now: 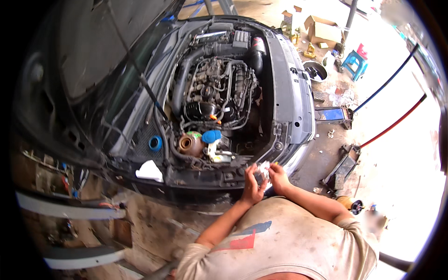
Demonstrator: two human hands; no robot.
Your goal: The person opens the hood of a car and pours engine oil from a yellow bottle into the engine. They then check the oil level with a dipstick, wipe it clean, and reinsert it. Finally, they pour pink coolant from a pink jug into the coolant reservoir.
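I hold my left hand (253, 187) and right hand (279, 180) close together before the torso (294, 233), fingers curled inward, elbows bent, left forearm (221, 225) and right forearm (313, 204) converging from either side.

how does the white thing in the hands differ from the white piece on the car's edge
The white item is held between the left hand and right hand; the white piece lies untouched on the car's edge. The item is partly covered by the hands, while the piece lies uncovered. The item looks crumpled, the piece smoother. Both are white.
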